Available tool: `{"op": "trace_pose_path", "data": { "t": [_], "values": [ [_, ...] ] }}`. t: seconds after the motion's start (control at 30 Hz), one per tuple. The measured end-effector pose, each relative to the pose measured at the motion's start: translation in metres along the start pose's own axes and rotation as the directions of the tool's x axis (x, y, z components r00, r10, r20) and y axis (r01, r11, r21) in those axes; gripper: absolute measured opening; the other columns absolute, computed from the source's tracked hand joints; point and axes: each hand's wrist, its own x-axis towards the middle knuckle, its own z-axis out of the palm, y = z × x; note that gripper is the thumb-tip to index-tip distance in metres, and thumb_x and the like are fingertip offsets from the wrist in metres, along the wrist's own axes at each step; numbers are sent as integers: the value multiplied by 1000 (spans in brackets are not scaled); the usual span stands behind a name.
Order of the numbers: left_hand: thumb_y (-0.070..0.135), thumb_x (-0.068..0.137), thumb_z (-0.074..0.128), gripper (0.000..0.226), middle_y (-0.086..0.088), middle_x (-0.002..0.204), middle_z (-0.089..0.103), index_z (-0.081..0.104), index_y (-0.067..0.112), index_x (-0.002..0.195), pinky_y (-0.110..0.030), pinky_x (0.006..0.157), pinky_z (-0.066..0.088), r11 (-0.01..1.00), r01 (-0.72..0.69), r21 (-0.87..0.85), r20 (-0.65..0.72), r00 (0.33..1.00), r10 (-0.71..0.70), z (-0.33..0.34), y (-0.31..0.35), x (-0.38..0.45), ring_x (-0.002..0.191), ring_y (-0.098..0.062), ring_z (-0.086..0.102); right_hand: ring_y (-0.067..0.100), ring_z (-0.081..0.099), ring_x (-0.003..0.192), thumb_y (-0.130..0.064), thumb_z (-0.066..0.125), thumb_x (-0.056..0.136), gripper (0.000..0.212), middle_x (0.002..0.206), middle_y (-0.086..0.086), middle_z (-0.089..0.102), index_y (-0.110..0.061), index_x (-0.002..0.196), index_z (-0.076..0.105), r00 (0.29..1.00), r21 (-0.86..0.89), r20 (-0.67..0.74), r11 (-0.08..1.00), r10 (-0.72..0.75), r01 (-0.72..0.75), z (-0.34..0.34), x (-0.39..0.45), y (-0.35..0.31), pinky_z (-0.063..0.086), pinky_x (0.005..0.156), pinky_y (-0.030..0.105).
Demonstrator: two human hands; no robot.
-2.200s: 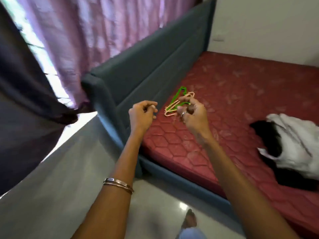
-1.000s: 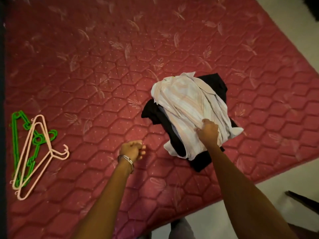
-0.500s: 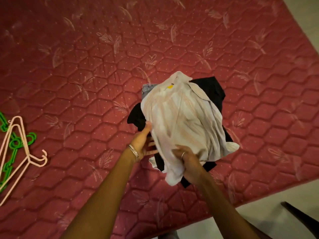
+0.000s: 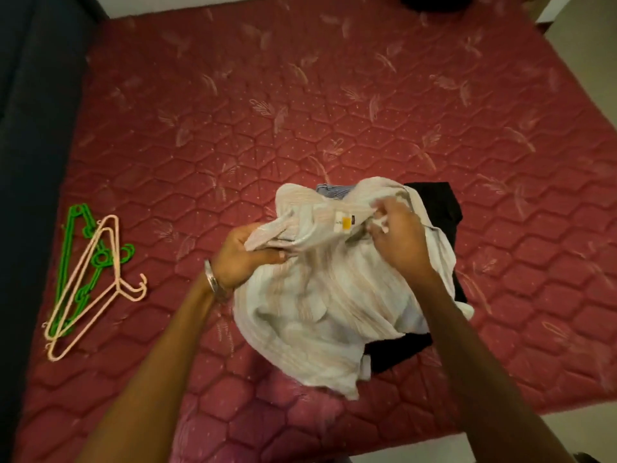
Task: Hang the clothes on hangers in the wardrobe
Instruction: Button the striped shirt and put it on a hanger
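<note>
Head view, both hands gripping shirt [image 4: 320, 295]

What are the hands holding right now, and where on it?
Both hands grip the pale shirt at its collar: left hand one end, right hand the other.

Counts: garments, hangers and hands on one bed

One red mattress [image 4: 334, 95] carries one pale striped shirt [image 4: 317, 295], one black garment [image 4: 434, 205] and a sliver of one blue-grey cloth [image 4: 334, 190]; two pink hangers [image 4: 96, 282] and at least one green hanger [image 4: 70, 248]; two hands, left hand [image 4: 240, 259] and right hand [image 4: 400, 235]; one bangle [image 4: 213, 282].
</note>
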Motion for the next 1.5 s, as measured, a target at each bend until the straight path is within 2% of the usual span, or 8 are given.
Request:
{"op": "trace_pose_path", "data": {
  "t": [0.13,0.27,0.4,0.53,0.77,1.2,1.33,1.5],
  "values": [
    [33,50,90,32,21,77,71,76,40,78,-11,69,49,980,-137,144,143,983,117,-50,63,-44,74,6,64,23,18,140,-26,79,75,90,154,-2,27,-33,148,27,843,-210,476,899,-249,384,-2,27,-63,19,109,50],
    [55,44,84,40,23,79,70,76,40,80,-10,73,49,962,-234,141,-19,971,239,-118,84,-108,77,8,64,16,51,87,-17,73,81,22,95,-3,60,-16,102,64,495,-115,848,848,-188,518,26,7,-108,33,76,29],
    [58,33,87,58,13,84,73,76,34,84,-14,75,51,957,61,284,-84,996,-39,-199,38,-172,83,0,64,25,58,76,-18,65,75,8,75,3,60,-22,76,58,746,3,521,875,-415,484,45,-26,-145,37,62,35],
    [75,30,81,124,5,140,47,39,31,138,-33,104,41,531,447,720,-102,825,-556,-236,-12,-202,125,-17,47,19,44,60,-19,48,64,15,55,-8,42,-28,59,36,768,109,282,815,-575,570,41,-69,-218,36,55,36],
    [61,60,69,77,-5,123,61,57,18,123,-35,98,43,777,-179,604,-25,970,242,-182,16,-186,111,-12,56,32,49,64,-14,61,71,31,62,-2,45,-21,65,31,657,-163,259,638,-708,753,58,-134,-345,30,55,32],
    [24,71,69,52,-5,106,63,48,17,118,-34,79,51,751,-350,560,-513,566,646,-212,105,-217,94,-22,62,18,54,52,-5,68,66,14,62,0,61,-15,73,62,285,-360,-541,524,-791,772,-1,-162,-489,14,48,16],
    [1,66,52,37,-17,84,65,61,1,101,-27,63,32,590,-51,806,-544,330,771,-229,124,-233,76,-36,60,23,57,69,-12,63,74,11,76,1,62,-17,84,61,276,-448,-418,461,-865,766,-11,-154,-488,25,52,25],
    [3,91,45,40,-22,115,56,47,7,131,-51,78,48,252,348,903,-417,566,711,-248,125,-271,96,-43,57,34,60,101,-37,74,75,39,107,10,65,-23,109,61,621,-628,271,354,-735,693,-9,-124,-433,49,75,39]
  ]
}}
